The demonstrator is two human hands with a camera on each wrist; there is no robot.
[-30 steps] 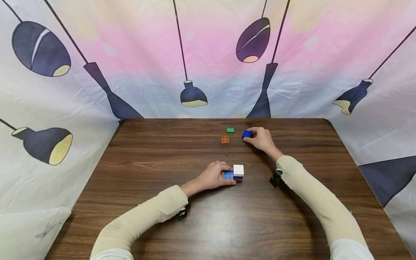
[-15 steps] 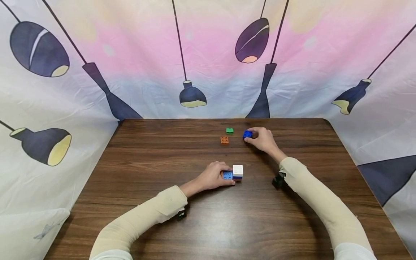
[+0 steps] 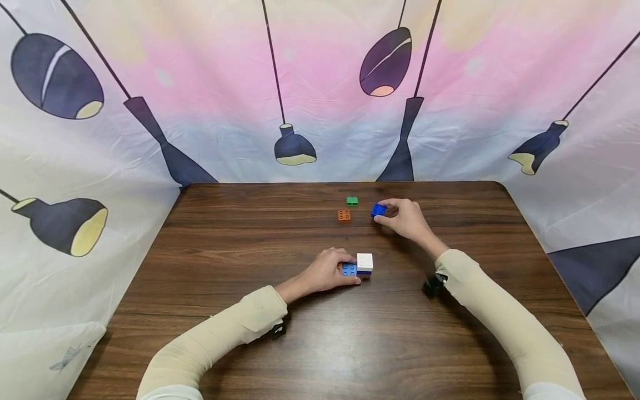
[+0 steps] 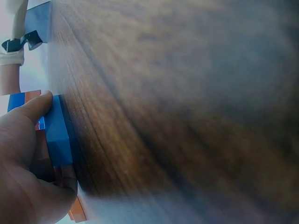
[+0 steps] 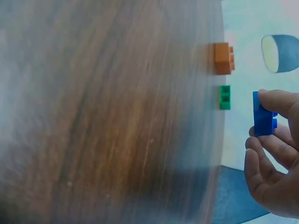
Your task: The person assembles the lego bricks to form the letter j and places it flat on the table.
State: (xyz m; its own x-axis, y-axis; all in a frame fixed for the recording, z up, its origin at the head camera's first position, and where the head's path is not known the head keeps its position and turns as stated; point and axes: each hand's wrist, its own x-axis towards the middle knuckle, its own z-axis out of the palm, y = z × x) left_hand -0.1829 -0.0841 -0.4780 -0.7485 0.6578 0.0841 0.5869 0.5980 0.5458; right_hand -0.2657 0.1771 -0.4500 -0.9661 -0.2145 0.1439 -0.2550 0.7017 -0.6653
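My left hand (image 3: 327, 271) grips a small assembly of toy building bricks at the middle of the table, thumb on its near side and fingers on the far side. A light blue studded brick (image 3: 349, 269) sits between them; a white brick (image 3: 365, 261) tops a dark blue layer at its right end. The left wrist view shows a blue brick (image 4: 58, 133) low in this build, with orange parts beside it. Farther back, my right hand (image 3: 409, 219) pinches a blue brick (image 5: 262, 119) between thumb and fingers; the right wrist view shows it held off the tabletop.
An orange four-stud brick (image 3: 344, 215) lies left of the right hand, and a small green brick (image 3: 352, 201) lies just behind it. The wooden table (image 3: 240, 222) ends at a hanging cloth (image 3: 225, 139) printed with lamps.
My right hand has lifted the blue brick and drawn it slightly back toward me, its forearm shifting right. The left hand keeps its grip on the brick assembly in place.
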